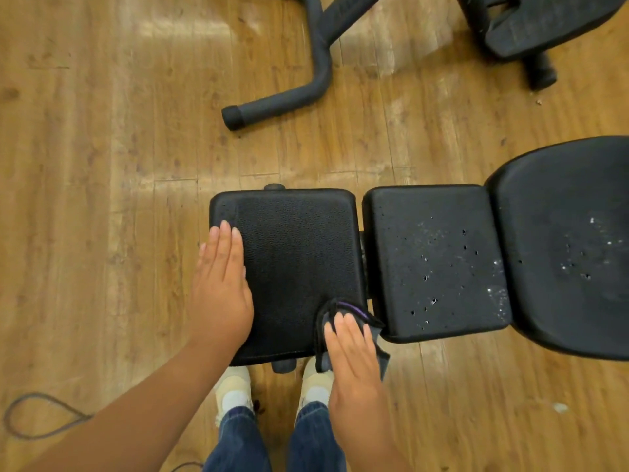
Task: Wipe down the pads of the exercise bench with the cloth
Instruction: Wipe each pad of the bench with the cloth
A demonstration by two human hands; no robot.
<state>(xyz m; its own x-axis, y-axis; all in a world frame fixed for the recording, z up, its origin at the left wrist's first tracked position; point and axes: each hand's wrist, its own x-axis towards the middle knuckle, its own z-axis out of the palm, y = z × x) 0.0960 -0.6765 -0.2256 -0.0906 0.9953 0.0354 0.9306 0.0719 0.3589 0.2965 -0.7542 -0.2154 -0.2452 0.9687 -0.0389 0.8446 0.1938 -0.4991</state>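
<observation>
A black exercise bench lies below me with three pads in a row. The left pad [296, 260] looks clean and textured. The middle pad [435, 260] is pitted with small holes and white specks, as is the rounded right pad [571, 247]. My left hand [221, 284] lies flat, fingers together, on the left pad's left edge. My right hand [354, 356] presses a dark cloth [340, 306] with a purple hem onto the near right corner of the left pad, beside the gap to the middle pad.
The floor is wood laminate. A black tubular frame leg [282, 100] lies beyond the bench, and another black machine part [537, 25] is at the top right. A grey cable loop [37, 417] lies at lower left. My shoes [235, 390] stand under the pad's near edge.
</observation>
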